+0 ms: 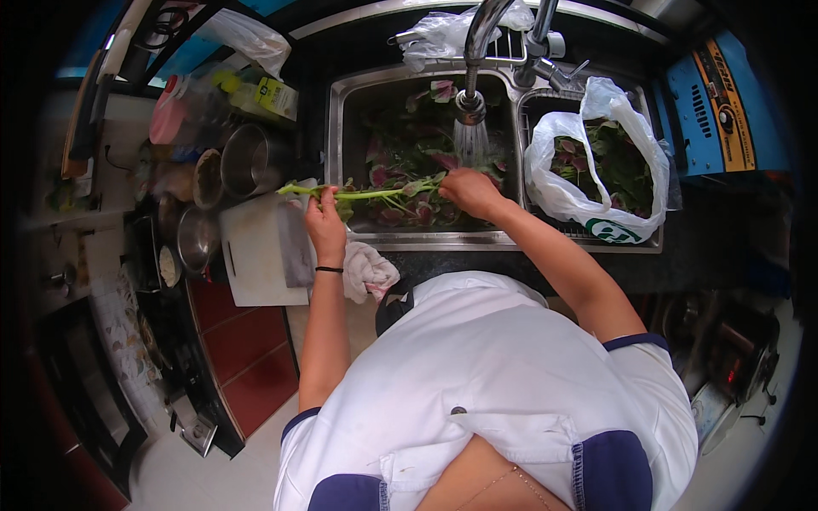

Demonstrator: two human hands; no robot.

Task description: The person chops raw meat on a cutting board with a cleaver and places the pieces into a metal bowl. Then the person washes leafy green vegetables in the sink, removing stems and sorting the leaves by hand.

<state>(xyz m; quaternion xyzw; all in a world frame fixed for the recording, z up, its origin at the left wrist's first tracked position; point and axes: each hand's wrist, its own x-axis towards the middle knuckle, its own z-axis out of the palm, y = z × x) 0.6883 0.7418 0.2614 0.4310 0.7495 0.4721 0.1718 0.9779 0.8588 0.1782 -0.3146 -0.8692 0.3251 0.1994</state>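
Note:
My left hand point(325, 217) pinches the thick end of a long green leafy stem point(377, 193), held level over the left basin of a stainless steel sink point(447, 241). My right hand point(471, 191) grips the leafy end of that stem, its fingertips partly hidden. Green and purple leaves point(409, 207) lie in the basin below. From the faucet's spray head point(471, 107) water runs down just behind my right hand. In the right basin a white plastic bag point(549, 172) stands open, with more green and purple leaves inside.
Left of the sink are a white cutting board point(255, 255), a metal pot point(246, 160) and a bottle with a yellow-green label point(275, 96). A cloth point(367, 271) lies at the sink's front edge. A blue sealing machine point(703, 115) stands at the right.

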